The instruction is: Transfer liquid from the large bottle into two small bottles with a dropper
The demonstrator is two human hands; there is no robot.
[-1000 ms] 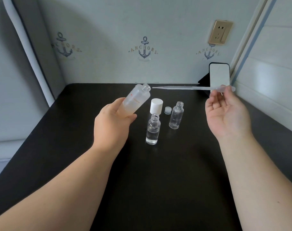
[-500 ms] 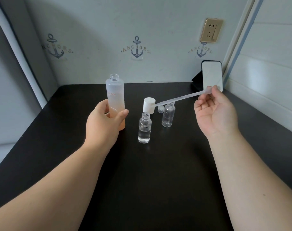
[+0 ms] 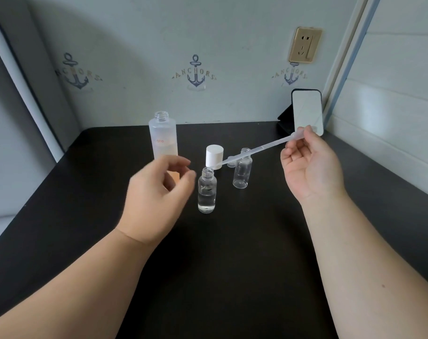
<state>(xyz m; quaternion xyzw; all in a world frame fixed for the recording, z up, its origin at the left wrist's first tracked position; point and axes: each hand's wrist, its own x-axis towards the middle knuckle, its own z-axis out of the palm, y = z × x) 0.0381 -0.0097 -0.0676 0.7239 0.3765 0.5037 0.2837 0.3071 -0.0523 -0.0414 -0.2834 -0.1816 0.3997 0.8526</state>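
The large frosted bottle, uncapped, stands upright on the black table. My left hand hovers just in front of it with loosely curled fingers, holding nothing. My right hand pinches the bulb end of the clear plastic dropper, whose tip slants down-left to just above the mouth of the near small bottle. That bottle holds some clear liquid. The second small bottle stands behind and to the right and looks empty.
A white cap stands behind the near small bottle, and a small clear cap lies beside the far one. A phone leans on a stand at the back right corner. Walls close the table at the back and right.
My left hand set the large bottle upright on the table and let go of it. The dropper tip swung down from level to the near small bottle's mouth.
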